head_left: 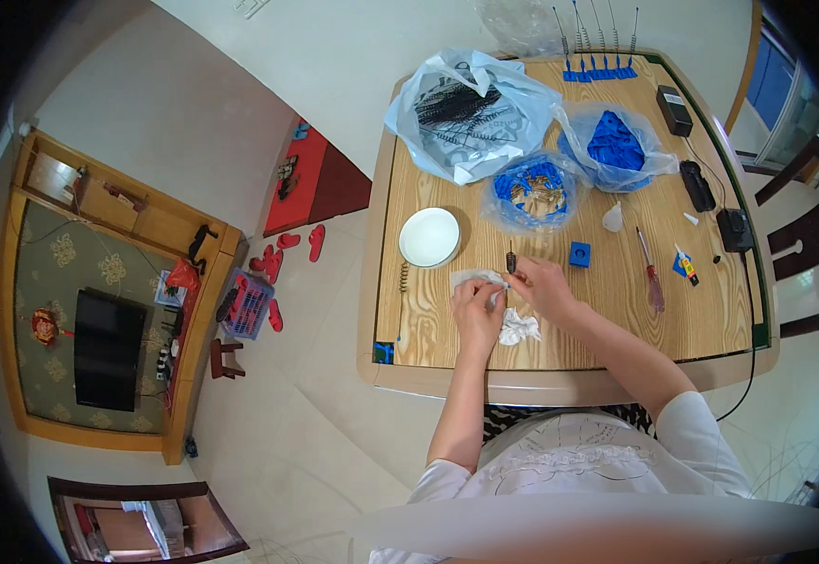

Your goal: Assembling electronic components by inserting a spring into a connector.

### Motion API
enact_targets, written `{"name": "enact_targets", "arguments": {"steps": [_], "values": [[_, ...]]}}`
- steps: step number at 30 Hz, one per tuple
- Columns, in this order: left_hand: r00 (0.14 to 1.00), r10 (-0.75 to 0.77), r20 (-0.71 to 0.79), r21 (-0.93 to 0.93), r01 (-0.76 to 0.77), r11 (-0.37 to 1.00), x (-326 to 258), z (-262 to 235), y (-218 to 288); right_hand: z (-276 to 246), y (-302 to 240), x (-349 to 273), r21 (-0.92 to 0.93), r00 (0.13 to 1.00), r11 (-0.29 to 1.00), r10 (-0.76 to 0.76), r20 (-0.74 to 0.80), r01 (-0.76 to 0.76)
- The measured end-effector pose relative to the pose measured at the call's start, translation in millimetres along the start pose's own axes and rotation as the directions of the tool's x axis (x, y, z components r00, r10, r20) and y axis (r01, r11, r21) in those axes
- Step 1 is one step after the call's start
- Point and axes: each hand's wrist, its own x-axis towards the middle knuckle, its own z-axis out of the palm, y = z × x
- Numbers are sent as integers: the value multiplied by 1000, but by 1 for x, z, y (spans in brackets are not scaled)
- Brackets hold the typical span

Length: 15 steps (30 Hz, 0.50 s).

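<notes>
My left hand (478, 305) has its fingers closed on a folded white tissue (466, 277) lying on the wooden table. Close beside it, my right hand (543, 287) pinches a small dark coil spring (511, 262) with a thin rod at its top. The fingertips of both hands nearly meet, and the spring's lower end is hidden by them. A crumpled white tissue (519, 326) lies just below the hands. Right of them sits a blue block (580, 254) with a round hole. A white bowl (429, 237) stands at upper left, a loose brass-coloured spring (404, 277) below it.
At the back are bags of black springs (456, 103), small brass and blue parts (534, 193), and blue pieces (614, 141). Spring rods stand in a blue holder (599, 73). On the right lie a screwdriver (652, 273), glue tube (686, 266), and adapter (734, 230) with cord.
</notes>
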Motion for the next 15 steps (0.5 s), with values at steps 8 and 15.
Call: {"name": "enact_targets", "arguments": {"steps": [8,15], "values": [[998,41,-53,-19,-42,999,-1,7,-3,-1,-4,1,-32,1000,999,17,4,-17],[998,53,-38,-38,-55,998,-3,8,-6,1,-5,1,-20,999,999,41,5,-41]]}}
